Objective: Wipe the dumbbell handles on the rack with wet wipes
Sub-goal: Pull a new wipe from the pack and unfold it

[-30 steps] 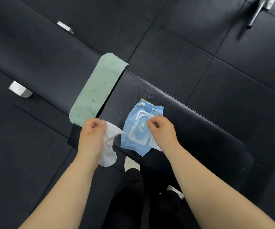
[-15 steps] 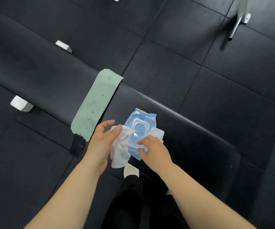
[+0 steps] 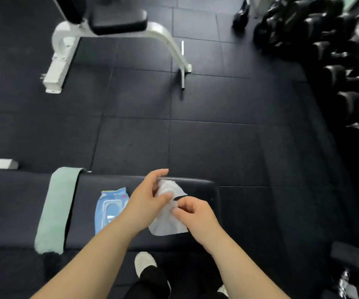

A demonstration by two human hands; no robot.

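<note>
A white wet wipe point(image 3: 167, 214) hangs between both hands above the black bench point(image 3: 204, 188). My left hand point(image 3: 146, 199) holds its upper part, thumb and fingers around the crumpled top. My right hand point(image 3: 195, 214) pinches its right edge. The blue wipe pack point(image 3: 107, 209) lies on the bench just left of my left hand, its lid down. Black dumbbells on a rack point(image 3: 346, 83) fill the right edge of the view, blurred and well away from both hands.
A green towel point(image 3: 57, 206) is draped across the bench to the left of the pack. A white-framed bench point(image 3: 100, 39) stands on the dark rubber floor ahead. My shoe point(image 3: 145, 263) shows below the bench.
The view has swung up and right, bringing the dumbbell rack into sight. My right hand has left the wipe pack and now pinches the wipe, which both hands carried to the right.
</note>
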